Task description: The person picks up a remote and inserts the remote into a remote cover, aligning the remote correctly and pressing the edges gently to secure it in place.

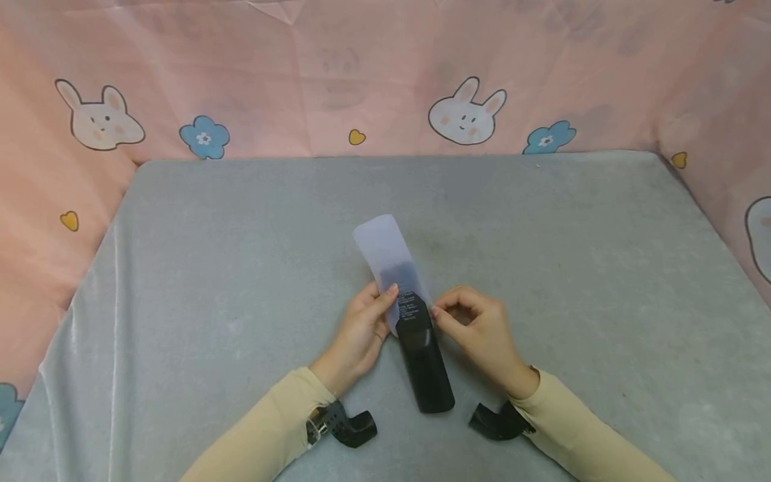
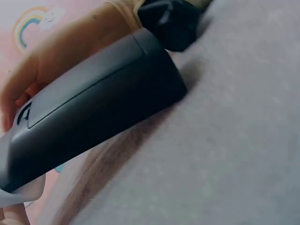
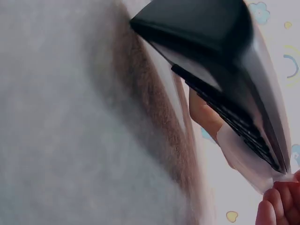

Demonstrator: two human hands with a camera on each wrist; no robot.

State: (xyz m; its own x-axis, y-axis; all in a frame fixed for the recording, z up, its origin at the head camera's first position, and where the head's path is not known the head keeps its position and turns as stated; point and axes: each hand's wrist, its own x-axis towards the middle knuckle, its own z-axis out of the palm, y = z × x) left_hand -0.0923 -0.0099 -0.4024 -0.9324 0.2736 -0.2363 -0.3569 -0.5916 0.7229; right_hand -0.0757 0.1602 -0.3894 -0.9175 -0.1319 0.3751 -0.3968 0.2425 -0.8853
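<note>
A black remote control (image 1: 429, 375) with small printed text at its upper end is partly inside a translucent white sleeve (image 1: 381, 244). My left hand (image 1: 360, 328) grips the sleeve and the remote's upper end from the left, thumb on top at the sleeve's edge. On the right, my right hand (image 1: 482, 328) pinches the sleeve's edge between thumb and index finger. The left wrist view shows the back of the remote (image 2: 98, 93), its lower end sticking out. In the right wrist view, the sleeve (image 3: 248, 161) lies below the remote (image 3: 201, 37), near my right fingertips (image 3: 281, 201).
A grey cloth (image 1: 572, 268) covers the table, which backs onto a pink curtain (image 1: 373, 67) printed with rabbits, flowers and hearts. Black camera mounts (image 1: 355, 428) are strapped at both wrists, close beside the remote's lower end.
</note>
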